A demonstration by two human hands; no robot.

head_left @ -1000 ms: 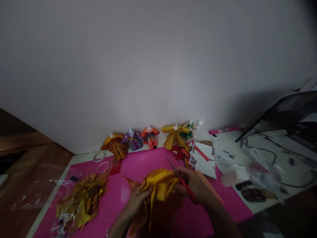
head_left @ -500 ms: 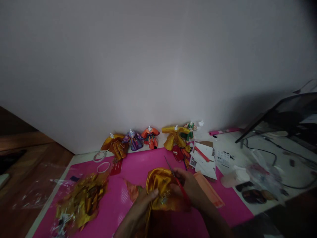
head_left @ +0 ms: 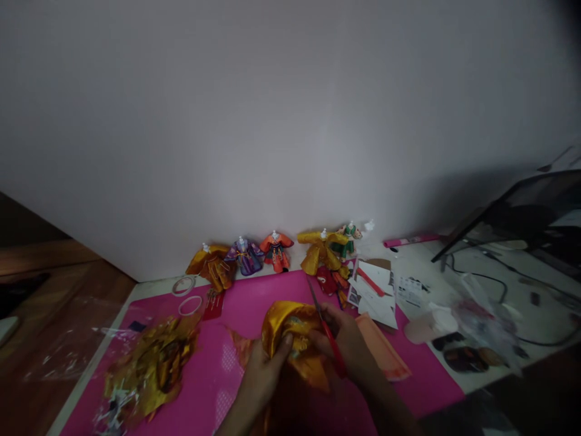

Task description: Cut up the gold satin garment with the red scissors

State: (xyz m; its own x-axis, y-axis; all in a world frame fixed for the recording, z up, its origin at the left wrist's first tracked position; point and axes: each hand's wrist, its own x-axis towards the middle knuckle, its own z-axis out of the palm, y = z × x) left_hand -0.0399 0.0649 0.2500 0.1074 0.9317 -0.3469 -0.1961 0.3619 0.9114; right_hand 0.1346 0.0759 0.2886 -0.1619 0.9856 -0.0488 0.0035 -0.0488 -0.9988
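Observation:
Shiny golden embroidered fabric (head_left: 284, 312) is bunched between my hands, above the front of the pink mat (head_left: 254, 293). My left hand (head_left: 261, 375) grips it from the left, thumb pressed on top. In my right hand (head_left: 347, 339) are scissors (head_left: 334, 351) with red handles, their blades pointing up and away to the left. The right fingertips also reach the fabric's right side. Just left of my left hand lies an orange cloth piece (head_left: 240, 345), partly covered. A peach-coloured folded cloth (head_left: 381, 348) lies beyond my right wrist.
Several small dressed figures (head_left: 276, 248) lean along the wall. Golden scraps in clear plastic (head_left: 154, 363) lie at left, near tape rings (head_left: 189, 306). White papers (head_left: 374, 297), a white bottle (head_left: 431, 324), cables (head_left: 503, 281) and a dark-framed screen (head_left: 512, 200) are to the right.
The golden fabric has been folded over and shifted slightly left, with a loose corner now hanging below. My left thumb has moved up onto it; the scissors stay in my right hand.

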